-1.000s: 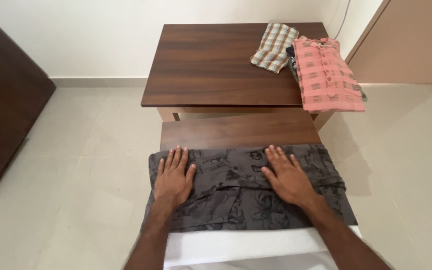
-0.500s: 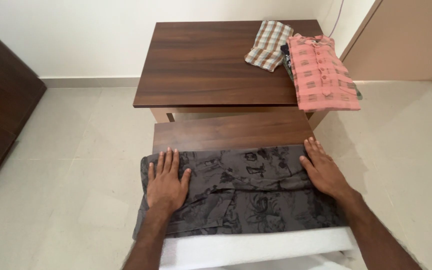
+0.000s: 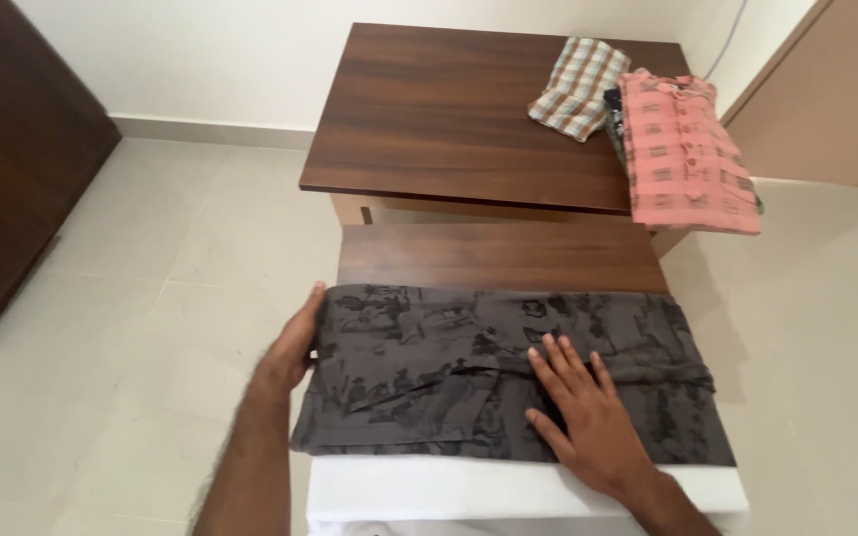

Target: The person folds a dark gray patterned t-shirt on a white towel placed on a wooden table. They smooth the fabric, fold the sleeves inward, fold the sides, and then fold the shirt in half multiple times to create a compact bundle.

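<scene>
Head view: grey patterned shirt [image 3: 508, 372] lies folded across near tabletop [image 3: 499, 256]. Left hand [image 3: 295, 342] cups its left edge, grip loose; right hand [image 3: 583, 417] presses flat on it, fingers spread. Pink shirt [image 3: 687, 149] on far table.

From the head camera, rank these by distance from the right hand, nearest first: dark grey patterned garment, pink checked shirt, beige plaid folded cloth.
1. Dark grey patterned garment: directly under the right hand.
2. Pink checked shirt: far table's right edge.
3. Beige plaid folded cloth: farther back, left of the shirt.
</scene>
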